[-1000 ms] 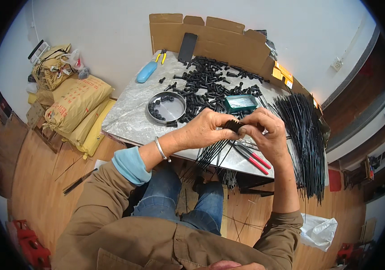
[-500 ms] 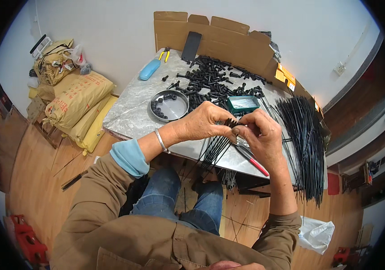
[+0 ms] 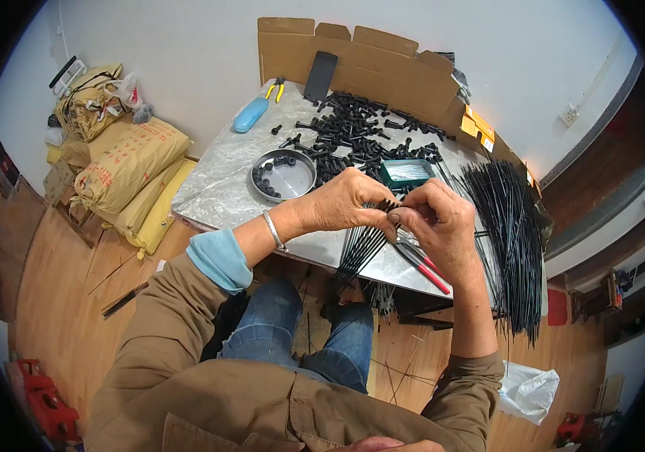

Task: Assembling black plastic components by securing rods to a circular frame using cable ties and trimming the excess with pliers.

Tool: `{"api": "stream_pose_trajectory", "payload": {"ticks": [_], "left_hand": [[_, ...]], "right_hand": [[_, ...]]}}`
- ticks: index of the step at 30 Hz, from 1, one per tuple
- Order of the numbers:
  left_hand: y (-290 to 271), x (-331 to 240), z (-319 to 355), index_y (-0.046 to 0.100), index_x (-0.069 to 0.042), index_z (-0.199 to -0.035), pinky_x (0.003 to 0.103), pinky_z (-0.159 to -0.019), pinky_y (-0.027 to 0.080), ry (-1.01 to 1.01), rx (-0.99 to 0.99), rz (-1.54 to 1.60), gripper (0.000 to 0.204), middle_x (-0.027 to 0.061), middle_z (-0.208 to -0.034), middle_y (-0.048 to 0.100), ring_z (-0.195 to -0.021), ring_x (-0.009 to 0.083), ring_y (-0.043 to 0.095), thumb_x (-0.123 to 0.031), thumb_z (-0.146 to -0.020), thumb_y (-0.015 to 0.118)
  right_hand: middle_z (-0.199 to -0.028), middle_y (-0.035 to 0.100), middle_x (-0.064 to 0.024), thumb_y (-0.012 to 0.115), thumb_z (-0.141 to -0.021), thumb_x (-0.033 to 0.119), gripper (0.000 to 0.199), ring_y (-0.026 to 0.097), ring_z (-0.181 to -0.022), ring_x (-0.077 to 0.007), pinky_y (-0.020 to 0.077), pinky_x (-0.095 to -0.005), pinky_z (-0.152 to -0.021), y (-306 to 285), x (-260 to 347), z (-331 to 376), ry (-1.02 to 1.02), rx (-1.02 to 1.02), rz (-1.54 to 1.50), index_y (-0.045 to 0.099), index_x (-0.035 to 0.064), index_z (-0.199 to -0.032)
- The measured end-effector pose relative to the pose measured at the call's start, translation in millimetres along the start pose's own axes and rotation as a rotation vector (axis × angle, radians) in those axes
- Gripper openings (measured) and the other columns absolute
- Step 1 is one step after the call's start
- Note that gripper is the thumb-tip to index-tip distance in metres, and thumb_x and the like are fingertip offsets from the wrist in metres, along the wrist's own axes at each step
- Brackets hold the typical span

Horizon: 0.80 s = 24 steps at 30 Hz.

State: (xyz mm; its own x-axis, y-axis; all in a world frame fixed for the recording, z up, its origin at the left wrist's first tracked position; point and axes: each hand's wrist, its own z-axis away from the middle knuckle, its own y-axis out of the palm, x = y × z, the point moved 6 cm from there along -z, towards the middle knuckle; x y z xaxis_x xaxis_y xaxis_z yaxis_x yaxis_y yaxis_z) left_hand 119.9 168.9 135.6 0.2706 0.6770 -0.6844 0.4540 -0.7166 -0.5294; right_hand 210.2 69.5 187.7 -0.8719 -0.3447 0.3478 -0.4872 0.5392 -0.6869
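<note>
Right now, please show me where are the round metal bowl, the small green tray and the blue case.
round metal bowl (image 3: 303, 181): head view, on its bare inner bottom.
small green tray (image 3: 391, 181): head view, on its near rim.
blue case (image 3: 251, 115): head view, on its middle.

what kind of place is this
Likely a small home workshop for hand assembly: a foil-covered table heaped with small black parts, long black ties, and stacked sacks on the wooden floor.
</note>
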Motion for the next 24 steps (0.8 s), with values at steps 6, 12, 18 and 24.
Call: {"api": "stream_pose_trajectory", "payload": {"ticks": [6,12,18,24], "left_hand": [[14,12,4,0.071,-0.003,-0.092,0.025,-0.065,0.052,-0.012,-0.022,0.087,0.027,0.0083,-0.080,0.071,-0.070,0.0128,0.067,-0.017,-0.071,0.080],[45,24,17,0.065,-0.010,-0.108,0.033,-0.077,0.050,0.003,-0.029,0.154,0.040,0.0092,-0.088,0.069,-0.083,0.0209,0.067,-0.024,-0.073,0.079],[84,70,58,0.055,-0.004,-0.124,0.053,-0.112,0.022,0.038,0.098,-0.457,0.070,0.0209,-0.146,0.033,-0.139,0.0373,0.026,-0.045,-0.071,0.075],[92,97,66,0.045,0.008,-0.129,0.049,-0.115,0.019,0.077,0.181,-0.513,0.090,0.0240,-0.147,0.030,-0.141,0.0386,0.020,-0.052,-0.068,0.074]], "right_hand": [[-0.068,0.055,-0.0015,0.081,-0.068,0.010,0.024,0.050,-0.055,-0.0077,0.0410,-0.0227,-0.049,3,-3,3,0.025,-0.030,-0.025,0.059,0.0024,-0.075],[-0.067,0.056,-0.0030,0.080,-0.068,0.009,0.021,0.053,-0.054,-0.0113,0.0423,-0.0253,-0.048,9,15,-6,-0.042,-0.081,0.074,0.063,0.0045,-0.079],[-0.063,0.059,-0.0070,0.077,-0.074,0.007,0.017,0.057,-0.051,-0.0184,0.0448,-0.0288,-0.048,19,13,-7,-0.138,-0.107,0.172,0.060,0.0030,-0.072],[-0.068,0.061,-0.0051,0.071,-0.078,0.001,0.008,0.056,-0.060,-0.0092,0.0451,-0.0238,-0.056,13,9,-8,0.062,-0.055,0.029,0.063,-0.0008,-0.080]]}}
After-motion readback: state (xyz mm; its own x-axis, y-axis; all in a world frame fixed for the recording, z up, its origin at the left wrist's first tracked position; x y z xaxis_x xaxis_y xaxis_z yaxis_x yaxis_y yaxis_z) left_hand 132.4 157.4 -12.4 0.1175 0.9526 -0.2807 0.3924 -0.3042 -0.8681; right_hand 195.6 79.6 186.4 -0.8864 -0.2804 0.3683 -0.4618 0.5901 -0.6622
